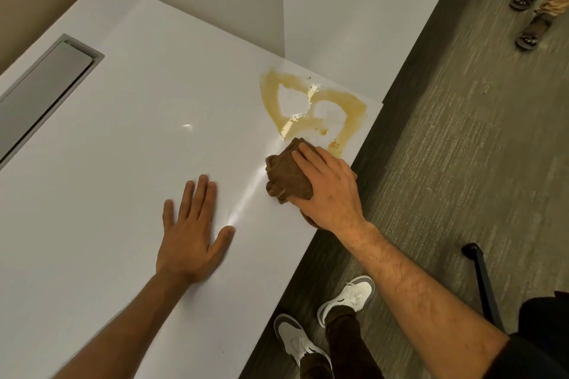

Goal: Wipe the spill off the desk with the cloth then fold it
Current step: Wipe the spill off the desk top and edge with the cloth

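A yellow-brown spill (pixel 311 104) is smeared in loops near the right corner of the white desk (pixel 129 138). Just in front of it lies a bunched brown cloth (pixel 284 177). My right hand (pixel 331 191) lies on top of the cloth with its fingers curved over it, close to the desk's right edge. My left hand (pixel 192 234) rests flat on the bare desk to the left of the cloth, fingers spread and holding nothing.
A grey cable-tray flap (pixel 46 92) is set into the desk at the far left. White partition panels (pixel 354 3) stand behind the desk. Right of the desk edge is carpet with my white shoes (pixel 345 295), a black chair leg (pixel 483 280) and another person's sandalled feet (pixel 531 24).
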The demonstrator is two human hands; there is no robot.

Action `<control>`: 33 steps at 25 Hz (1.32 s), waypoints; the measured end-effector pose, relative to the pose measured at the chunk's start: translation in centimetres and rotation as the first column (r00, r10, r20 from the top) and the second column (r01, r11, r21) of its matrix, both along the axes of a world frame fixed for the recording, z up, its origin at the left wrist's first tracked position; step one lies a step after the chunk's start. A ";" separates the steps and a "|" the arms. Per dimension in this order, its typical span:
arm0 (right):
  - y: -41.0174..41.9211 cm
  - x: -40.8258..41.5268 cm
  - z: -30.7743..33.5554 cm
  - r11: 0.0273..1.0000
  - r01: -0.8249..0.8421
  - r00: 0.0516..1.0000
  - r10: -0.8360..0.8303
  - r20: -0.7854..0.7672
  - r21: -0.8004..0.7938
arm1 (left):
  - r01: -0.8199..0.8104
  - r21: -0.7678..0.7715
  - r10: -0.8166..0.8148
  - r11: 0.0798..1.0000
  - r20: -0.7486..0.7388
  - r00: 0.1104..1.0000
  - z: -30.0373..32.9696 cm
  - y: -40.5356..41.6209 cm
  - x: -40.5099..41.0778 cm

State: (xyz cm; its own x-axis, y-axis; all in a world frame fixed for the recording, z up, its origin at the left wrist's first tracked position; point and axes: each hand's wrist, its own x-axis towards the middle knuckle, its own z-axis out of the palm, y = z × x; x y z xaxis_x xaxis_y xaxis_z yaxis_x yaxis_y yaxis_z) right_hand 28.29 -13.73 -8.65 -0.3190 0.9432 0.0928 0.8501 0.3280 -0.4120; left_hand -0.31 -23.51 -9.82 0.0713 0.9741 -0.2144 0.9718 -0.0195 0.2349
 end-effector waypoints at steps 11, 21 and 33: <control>2.6 -6.7 0.5 0.980 -0.176 0.974 0.160 -0.159 -0.092 | -0.002 -0.002 0.002 1.000 -0.015 1.000 0.0 0.0 0.1; -1.1 -3.2 2.9 0.968 0.022 0.829 -0.157 -0.537 -0.250 | -0.007 -0.005 0.007 1.000 -0.004 1.000 -0.1 0.0 0.1; 2.5 0.4 0.9 0.916 0.393 0.903 -0.369 0.221 -0.079 | -0.009 0.011 0.009 1.000 0.020 1.000 -0.3 0.0 -0.1</control>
State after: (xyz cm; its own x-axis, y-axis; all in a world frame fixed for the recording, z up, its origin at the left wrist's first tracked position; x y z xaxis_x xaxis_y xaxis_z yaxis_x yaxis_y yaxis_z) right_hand 28.69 -11.21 -7.79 0.0668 0.9963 -0.0548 0.9680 -0.0780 -0.2383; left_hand -0.37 -23.49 -10.14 0.0663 0.9772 -0.2019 0.9671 -0.0132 0.2539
